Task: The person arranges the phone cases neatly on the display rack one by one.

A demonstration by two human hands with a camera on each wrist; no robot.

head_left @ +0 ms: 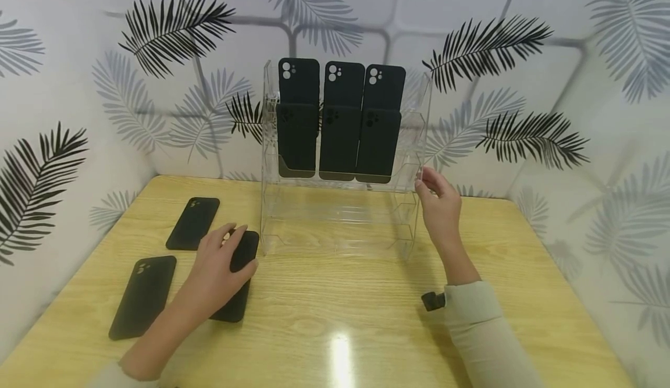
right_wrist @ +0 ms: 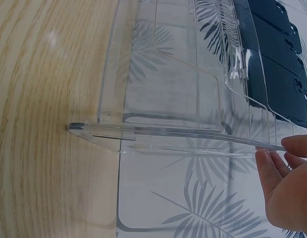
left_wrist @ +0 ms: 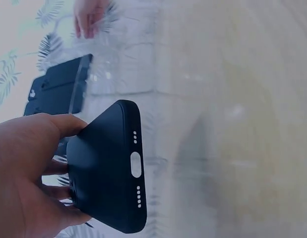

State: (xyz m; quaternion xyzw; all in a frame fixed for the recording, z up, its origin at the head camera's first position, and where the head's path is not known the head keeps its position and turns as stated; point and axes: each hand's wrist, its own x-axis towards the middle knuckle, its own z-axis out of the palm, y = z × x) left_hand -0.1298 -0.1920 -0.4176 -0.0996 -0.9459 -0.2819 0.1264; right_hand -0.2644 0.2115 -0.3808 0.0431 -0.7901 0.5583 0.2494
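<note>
My left hand (head_left: 217, 274) grips a black phone case (head_left: 235, 309) by its edges, thumb on one side and fingers on the other. In the left wrist view, the case's end (left_wrist: 136, 166) with its port cutout and rows of small holes faces the camera. My right hand (head_left: 442, 210) pinches the right side panel of a clear acrylic display rack (head_left: 335, 242); the right wrist view shows thumb and fingertips on the panel's edge (right_wrist: 203, 133). Several black phone cases (head_left: 340, 143) stand in two rows on the rack's upper tiers, the front row overlapping the back one.
Two more black phone cases lie flat on the wooden table (head_left: 324, 318) at the left, one farther back (head_left: 193, 223) and one nearer (head_left: 143, 298). Behind the rack rises a wall (head_left: 523, 85) with leaf-patterned covering. The rack's lower tiers hold no cases.
</note>
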